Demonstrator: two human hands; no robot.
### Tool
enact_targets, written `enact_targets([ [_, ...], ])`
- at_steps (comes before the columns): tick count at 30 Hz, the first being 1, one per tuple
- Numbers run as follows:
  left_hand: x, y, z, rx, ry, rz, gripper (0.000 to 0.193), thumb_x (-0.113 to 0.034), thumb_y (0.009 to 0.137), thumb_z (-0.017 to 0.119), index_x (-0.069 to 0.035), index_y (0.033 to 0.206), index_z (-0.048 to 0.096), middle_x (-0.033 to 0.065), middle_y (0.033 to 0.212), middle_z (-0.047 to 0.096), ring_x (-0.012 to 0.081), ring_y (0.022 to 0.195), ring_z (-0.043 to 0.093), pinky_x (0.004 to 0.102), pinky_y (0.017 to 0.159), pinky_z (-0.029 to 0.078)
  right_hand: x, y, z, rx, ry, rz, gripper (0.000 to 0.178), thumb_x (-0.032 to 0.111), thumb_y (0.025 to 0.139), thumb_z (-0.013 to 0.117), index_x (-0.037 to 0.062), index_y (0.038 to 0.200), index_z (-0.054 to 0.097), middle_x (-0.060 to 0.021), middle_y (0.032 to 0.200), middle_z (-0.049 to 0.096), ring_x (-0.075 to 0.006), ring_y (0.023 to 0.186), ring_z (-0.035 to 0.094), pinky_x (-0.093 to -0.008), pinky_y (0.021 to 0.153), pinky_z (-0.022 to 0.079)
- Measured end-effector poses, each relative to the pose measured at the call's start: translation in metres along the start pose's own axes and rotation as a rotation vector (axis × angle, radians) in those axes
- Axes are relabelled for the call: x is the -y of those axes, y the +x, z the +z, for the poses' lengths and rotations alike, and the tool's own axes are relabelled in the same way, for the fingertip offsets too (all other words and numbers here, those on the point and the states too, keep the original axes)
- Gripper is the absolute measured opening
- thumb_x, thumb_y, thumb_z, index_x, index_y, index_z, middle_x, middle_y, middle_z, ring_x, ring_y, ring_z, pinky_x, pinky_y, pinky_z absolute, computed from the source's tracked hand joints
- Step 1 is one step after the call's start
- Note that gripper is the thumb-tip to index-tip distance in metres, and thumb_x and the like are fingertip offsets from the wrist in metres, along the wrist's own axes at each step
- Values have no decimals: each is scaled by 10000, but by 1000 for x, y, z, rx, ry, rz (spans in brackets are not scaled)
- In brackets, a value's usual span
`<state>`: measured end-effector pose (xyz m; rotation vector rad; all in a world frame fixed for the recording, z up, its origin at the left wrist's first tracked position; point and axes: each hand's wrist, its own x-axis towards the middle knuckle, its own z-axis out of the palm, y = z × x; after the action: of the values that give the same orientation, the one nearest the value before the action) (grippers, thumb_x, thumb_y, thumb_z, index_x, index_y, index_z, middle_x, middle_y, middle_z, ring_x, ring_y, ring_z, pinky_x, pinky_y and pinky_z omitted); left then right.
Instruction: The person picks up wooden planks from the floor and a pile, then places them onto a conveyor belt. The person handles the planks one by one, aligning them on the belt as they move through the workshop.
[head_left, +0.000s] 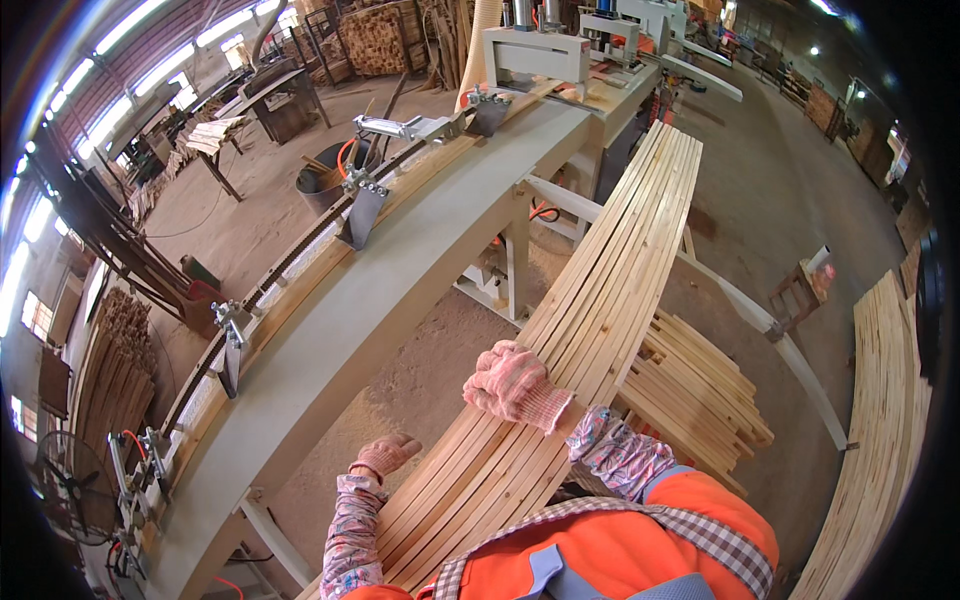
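Right hand [512,382], gloved, lies curled over the near slats [600,290], gripping the top ones. Left hand [385,455] rests loosely closed at the stack's left edge; its grip is apparently unclear. Advise keeping slats square, parallel to bench [400,290].

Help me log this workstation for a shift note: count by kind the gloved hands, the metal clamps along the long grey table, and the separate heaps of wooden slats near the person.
Gloved hands: 2 (left hand, right hand)
Metal clamps on the grey table: 4 visible
Slat heaps: 3 (under the hands, lower pile, far right)
Total: 9
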<state>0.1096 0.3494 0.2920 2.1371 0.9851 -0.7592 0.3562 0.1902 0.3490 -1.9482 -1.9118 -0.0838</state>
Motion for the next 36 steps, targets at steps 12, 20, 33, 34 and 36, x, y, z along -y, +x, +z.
enact_targets([
  [12,5,1,2,10,49,2,522,-480,945,447,-114,1283,604,102,1329,585,291,1249,525,404,1045,399,-1,-1,7,70,13,0,200,411,842,641,245,823,752,7,884,638,-202,931,577,-338,915,440],
  [20,3,11,5,-50,56,71,512,-476,937,445,-115,1254,619,114,1263,621,298,1202,556,393,1012,420,-7,-6,2,-22,-7,13,160,377,821,660,241,803,741,10,825,628,-211,891,576,-345,873,461],
  [33,37,45,31,-262,115,109,369,-370,858,509,-82,956,718,142,986,699,316,946,660,497,822,506,18,3,-7,-186,226,-55,74,176,765,720,103,766,715,-87,791,629,-286,859,593,-416,810,491],
  [34,37,41,30,-279,98,103,375,-378,857,500,-92,971,716,143,996,696,314,959,658,489,831,508,23,5,-11,-157,247,-68,83,163,774,707,87,804,726,-97,796,629,-293,839,592,-414,792,489],
  [36,29,27,21,-307,80,121,384,-384,861,484,-106,1003,707,146,1023,691,315,989,653,474,851,511,23,1,-6,-162,217,-45,100,152,779,710,65,825,725,-99,816,626,-290,853,590,-400,804,488],
])
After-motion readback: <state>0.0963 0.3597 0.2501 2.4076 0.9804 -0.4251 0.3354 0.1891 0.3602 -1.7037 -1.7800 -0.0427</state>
